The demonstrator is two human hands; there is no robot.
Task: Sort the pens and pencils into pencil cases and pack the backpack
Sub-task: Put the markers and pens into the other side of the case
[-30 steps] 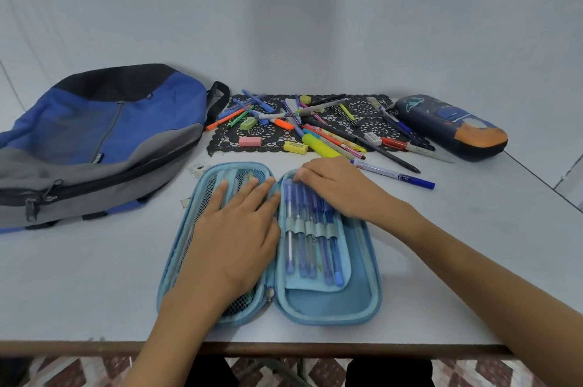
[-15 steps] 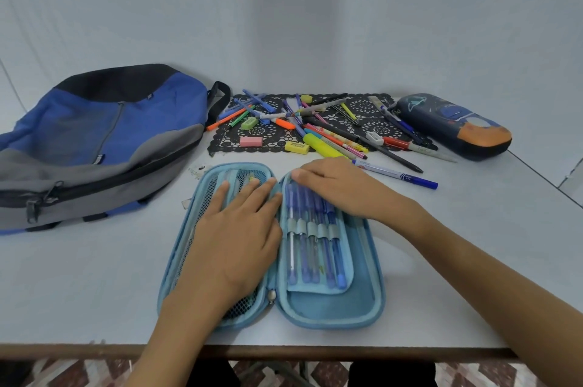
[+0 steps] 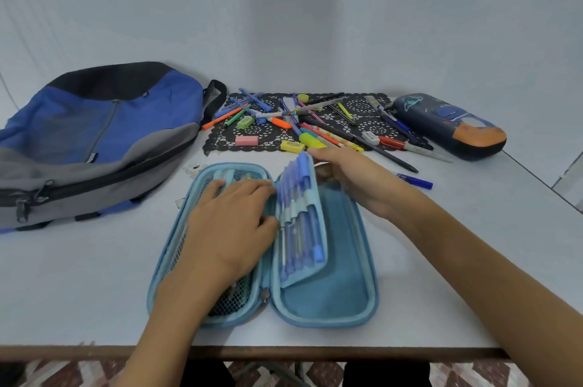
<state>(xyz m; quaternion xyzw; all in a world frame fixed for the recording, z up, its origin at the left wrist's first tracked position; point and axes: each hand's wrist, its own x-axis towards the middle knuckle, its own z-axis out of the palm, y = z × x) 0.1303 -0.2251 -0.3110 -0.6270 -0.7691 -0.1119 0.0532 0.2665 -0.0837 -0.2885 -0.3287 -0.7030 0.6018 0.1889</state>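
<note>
A light blue pencil case (image 3: 334,295) lies open in front of me. My left hand (image 3: 233,225) rests flat on its left mesh half. Its inner flap (image 3: 303,216), loaded with several blue pens in elastic loops, stands tilted up. My right hand (image 3: 350,175) grips the flap's far edge from the right. Loose pens, pencils and markers (image 3: 318,127) lie scattered on a black lace mat (image 3: 362,121) beyond the case. A blue pen (image 3: 413,181) lies just right of my right hand. A blue and grey backpack (image 3: 91,140) lies on the left.
A dark pencil case with a space print (image 3: 448,124) lies shut at the far right. Pink, yellow and green erasers (image 3: 247,140) sit on the mat. The table's front edge (image 3: 284,352) runs below the case, its right edge near the dark case.
My right hand has lifted the pen flap from lying flat in the right half to tilted upright toward the left. The left hand stays on the mesh half.
</note>
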